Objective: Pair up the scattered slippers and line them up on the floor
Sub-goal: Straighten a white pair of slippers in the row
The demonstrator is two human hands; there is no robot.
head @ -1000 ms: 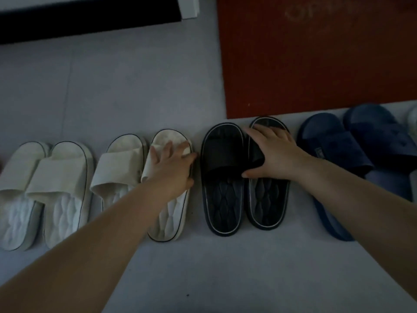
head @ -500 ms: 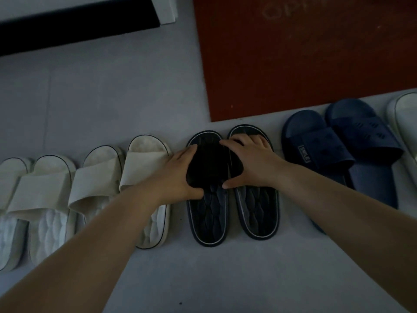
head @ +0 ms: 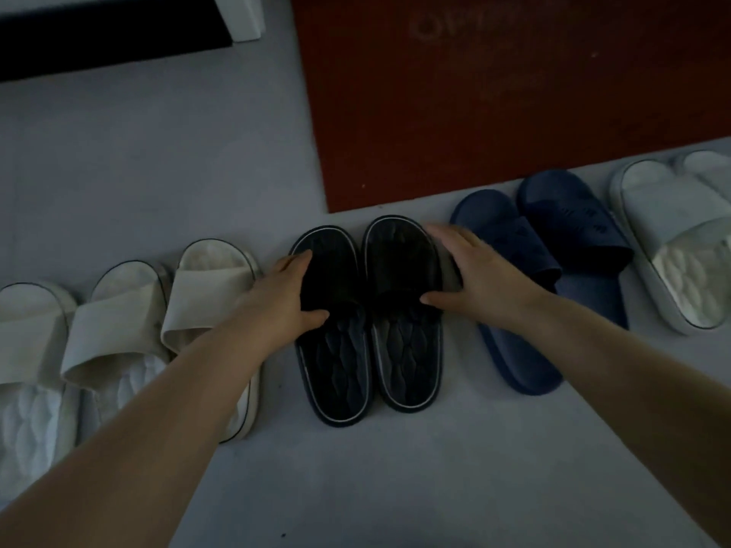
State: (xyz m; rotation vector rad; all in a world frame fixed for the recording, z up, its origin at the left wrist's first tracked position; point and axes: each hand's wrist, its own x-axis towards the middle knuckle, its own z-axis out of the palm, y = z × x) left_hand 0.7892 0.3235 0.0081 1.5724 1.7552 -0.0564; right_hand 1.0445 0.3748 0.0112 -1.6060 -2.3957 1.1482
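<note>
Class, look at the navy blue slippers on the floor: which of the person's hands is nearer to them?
Right. The right hand rests on the outer side of the black pair, directly beside the navy blue slippers; the left hand is across the black pair, farther away.

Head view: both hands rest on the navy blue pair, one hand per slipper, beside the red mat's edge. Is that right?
Not quite. In the head view the left hand and right hand rest on the black pair, one hand per slipper, beside the red mat's edge. The navy blue pair lies untouched to the right.
</note>
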